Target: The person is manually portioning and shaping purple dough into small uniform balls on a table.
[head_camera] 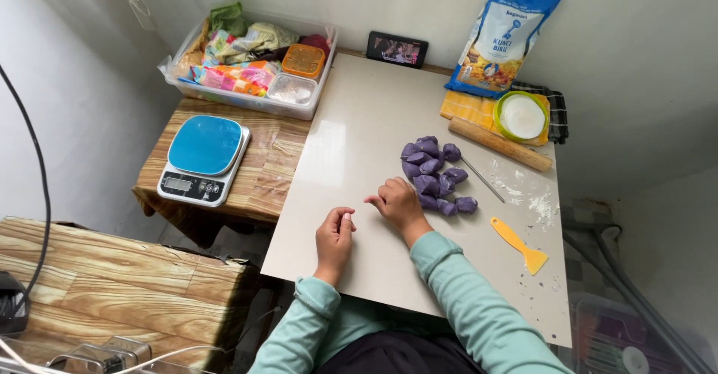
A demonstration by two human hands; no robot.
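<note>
My left hand [334,238] rests on the pale board [351,142] with its fingers curled in and nothing visible in it. My right hand [396,203] lies just right of it, loosely closed, its knuckles touching the near edge of a pile of several purple dough pieces [434,173]. Whether a piece sits under its fingers is hidden. A thin metal rod [482,179] lies beside the pile. A yellow plastic scraper [520,245] lies to the right of my right forearm.
A wooden rolling pin [499,143], a green-rimmed bowl of white powder [521,117] on a yellow cloth and a blue flour bag [499,41] stand at the back right. A phone [397,48] leans on the wall. A blue kitchen scale [203,158] and a clear bin of packets [250,63] sit left.
</note>
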